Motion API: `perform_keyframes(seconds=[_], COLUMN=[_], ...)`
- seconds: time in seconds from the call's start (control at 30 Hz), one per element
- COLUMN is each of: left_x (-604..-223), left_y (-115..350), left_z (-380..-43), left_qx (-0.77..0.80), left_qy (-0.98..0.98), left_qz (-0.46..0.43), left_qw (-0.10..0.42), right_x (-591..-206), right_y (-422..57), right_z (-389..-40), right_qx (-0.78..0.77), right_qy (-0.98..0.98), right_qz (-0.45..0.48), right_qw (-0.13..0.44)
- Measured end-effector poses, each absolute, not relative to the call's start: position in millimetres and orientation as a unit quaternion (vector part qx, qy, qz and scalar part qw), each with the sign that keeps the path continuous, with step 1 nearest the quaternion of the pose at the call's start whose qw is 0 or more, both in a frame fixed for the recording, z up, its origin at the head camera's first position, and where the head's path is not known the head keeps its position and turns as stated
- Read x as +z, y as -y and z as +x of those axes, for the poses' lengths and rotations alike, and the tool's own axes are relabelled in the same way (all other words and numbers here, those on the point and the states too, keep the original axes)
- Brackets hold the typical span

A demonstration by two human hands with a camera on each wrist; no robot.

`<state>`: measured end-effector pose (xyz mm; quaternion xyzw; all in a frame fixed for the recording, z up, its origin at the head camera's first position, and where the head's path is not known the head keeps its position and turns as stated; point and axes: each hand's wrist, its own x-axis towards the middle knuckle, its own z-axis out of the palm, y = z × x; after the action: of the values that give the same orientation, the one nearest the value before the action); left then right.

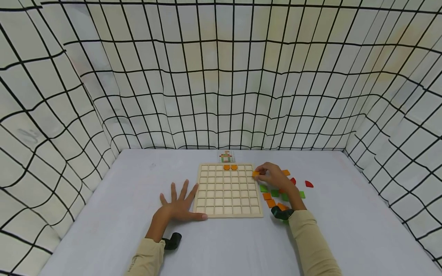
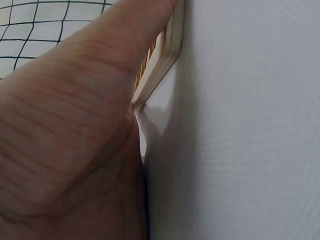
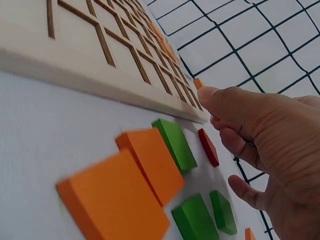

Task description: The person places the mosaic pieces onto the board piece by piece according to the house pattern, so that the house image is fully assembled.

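Orange tile (image 1: 256, 174) by the board's (image 1: 235, 216) right edge
Head: right hand (image 1: 274, 177) pinches it at the fingertips; left hand (image 1: 177, 209) spread wide, thumb on the board. Left wrist: nothing gripped. Right wrist: tile likely light, stiff, perhaps slippery; best pinched by 2 opposite edges.

Pale wooden grid board (image 1: 226, 193) lying flat, two rounded orange pieces (image 1: 226, 167) in its top row; one orange tile (image 1: 255, 173) pinched near its right edge.
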<state>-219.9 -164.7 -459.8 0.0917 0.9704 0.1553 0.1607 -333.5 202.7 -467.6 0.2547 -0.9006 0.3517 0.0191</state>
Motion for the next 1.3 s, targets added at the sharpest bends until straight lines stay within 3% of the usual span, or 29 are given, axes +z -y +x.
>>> perform_keyframes(seconds=[0.83, 1.3], left_x=[-460, -459], left_y=[163, 164], left_z=[-216, -219], left_qx=[0.155, 0.158], left_qy=[-0.970, -0.970], left_qz=[0.093, 0.093], left_qw=[0.161, 0.163], right_x=[-482, -483], right_y=[-143, -112], right_z=[-350, -350], right_qx=[0.368, 0.352], right_qy=[0.867, 0.888], right_qz=[0.333, 0.293], right_qw=[0.040, 0.049])
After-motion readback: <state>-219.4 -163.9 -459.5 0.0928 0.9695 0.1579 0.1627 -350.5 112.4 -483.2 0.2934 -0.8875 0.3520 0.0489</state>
